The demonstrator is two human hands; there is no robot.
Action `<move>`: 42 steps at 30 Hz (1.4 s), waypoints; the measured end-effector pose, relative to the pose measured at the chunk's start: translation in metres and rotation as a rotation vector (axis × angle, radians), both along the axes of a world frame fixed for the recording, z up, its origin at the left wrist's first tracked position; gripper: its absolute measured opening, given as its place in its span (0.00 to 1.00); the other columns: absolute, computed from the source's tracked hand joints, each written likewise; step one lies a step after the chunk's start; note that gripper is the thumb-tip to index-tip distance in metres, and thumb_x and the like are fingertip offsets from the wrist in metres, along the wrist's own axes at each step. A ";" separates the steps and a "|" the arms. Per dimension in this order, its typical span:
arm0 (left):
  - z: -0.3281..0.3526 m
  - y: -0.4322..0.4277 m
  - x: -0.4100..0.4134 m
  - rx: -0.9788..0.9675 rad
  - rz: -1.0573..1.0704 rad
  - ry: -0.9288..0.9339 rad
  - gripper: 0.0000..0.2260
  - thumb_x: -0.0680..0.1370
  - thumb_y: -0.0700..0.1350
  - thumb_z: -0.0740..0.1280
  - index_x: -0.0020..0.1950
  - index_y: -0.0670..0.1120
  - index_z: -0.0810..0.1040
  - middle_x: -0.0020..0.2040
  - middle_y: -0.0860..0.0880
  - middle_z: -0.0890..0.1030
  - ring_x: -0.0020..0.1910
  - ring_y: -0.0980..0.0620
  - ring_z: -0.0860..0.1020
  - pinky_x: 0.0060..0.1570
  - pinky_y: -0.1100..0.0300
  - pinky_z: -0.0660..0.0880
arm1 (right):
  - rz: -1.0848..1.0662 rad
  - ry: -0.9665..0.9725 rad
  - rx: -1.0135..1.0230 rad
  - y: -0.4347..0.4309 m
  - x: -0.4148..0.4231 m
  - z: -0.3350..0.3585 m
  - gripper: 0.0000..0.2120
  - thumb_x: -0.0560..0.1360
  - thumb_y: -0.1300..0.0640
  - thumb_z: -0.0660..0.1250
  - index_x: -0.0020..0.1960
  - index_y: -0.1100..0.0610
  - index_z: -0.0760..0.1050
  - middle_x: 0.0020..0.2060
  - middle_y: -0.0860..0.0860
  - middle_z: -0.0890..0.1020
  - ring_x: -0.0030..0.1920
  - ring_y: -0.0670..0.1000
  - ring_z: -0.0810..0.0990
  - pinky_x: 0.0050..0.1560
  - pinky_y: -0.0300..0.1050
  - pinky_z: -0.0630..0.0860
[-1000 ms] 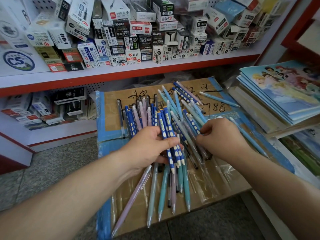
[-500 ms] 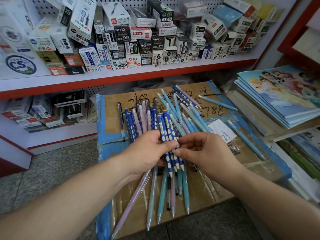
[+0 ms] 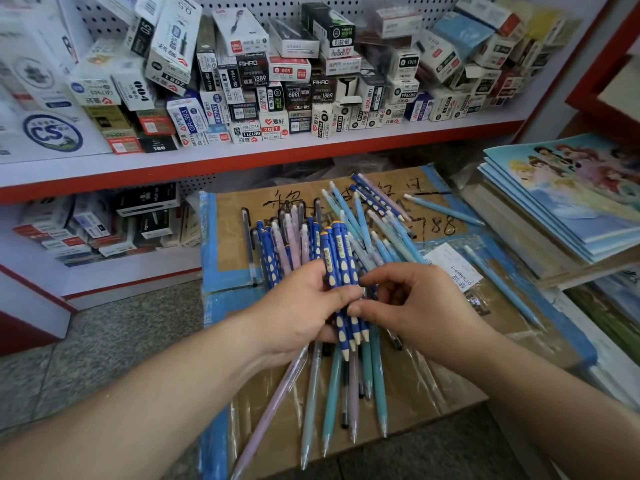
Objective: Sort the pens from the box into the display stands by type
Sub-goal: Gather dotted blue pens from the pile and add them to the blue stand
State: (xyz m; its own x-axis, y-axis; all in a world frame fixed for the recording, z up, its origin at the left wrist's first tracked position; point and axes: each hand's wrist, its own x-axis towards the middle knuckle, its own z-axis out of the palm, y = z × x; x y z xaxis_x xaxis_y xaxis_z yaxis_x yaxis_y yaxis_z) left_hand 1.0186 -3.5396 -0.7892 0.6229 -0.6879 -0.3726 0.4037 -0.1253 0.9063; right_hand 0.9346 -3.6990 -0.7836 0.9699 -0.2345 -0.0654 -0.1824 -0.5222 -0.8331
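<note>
pens (image 3: 337, 258), bunch gripped in curled left hand (image 3: 294, 306), right hand (image 3: 422, 306) pinching same bunch

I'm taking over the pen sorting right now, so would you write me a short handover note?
Left hand grips a fanned bundle of pens, dark blue dotted ones on top, above the cardboard box.
Right hand pinches into that bundle.
Loose pens lie on the box.
No display stand is in view, so nothing looks placed yet.
Remaining: split the bundle by type, gather the loose pens, fill the stands.
</note>
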 end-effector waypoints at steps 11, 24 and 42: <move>0.001 0.010 0.008 0.027 0.005 -0.030 0.10 0.82 0.36 0.63 0.63 0.41 0.76 0.50 0.41 0.85 0.49 0.43 0.85 0.49 0.43 0.83 | 0.035 0.027 0.012 -0.006 0.007 0.006 0.05 0.72 0.47 0.75 0.45 0.47 0.83 0.36 0.46 0.83 0.30 0.41 0.77 0.31 0.34 0.74; 0.006 0.023 0.009 0.042 0.030 -0.016 0.09 0.83 0.35 0.62 0.63 0.42 0.73 0.41 0.47 0.85 0.45 0.47 0.86 0.45 0.47 0.83 | -0.014 0.165 -0.622 -0.014 0.009 -0.007 0.11 0.79 0.44 0.68 0.58 0.46 0.81 0.39 0.39 0.69 0.38 0.40 0.70 0.34 0.34 0.64; 0.000 0.025 0.012 0.073 0.039 -0.048 0.10 0.83 0.35 0.63 0.64 0.41 0.74 0.44 0.44 0.85 0.48 0.43 0.86 0.48 0.44 0.83 | -0.168 0.448 -0.577 0.003 0.039 -0.018 0.14 0.77 0.44 0.70 0.43 0.55 0.79 0.39 0.53 0.81 0.38 0.53 0.81 0.38 0.44 0.78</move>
State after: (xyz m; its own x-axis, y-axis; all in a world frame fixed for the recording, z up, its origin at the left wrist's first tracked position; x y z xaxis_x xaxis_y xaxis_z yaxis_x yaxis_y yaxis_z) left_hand 1.0304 -3.5149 -0.7893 0.6670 -0.6349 -0.3900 0.3657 -0.1770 0.9137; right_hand 0.9735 -3.6956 -0.8015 0.8274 -0.4939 -0.2673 -0.5557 -0.7889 -0.2623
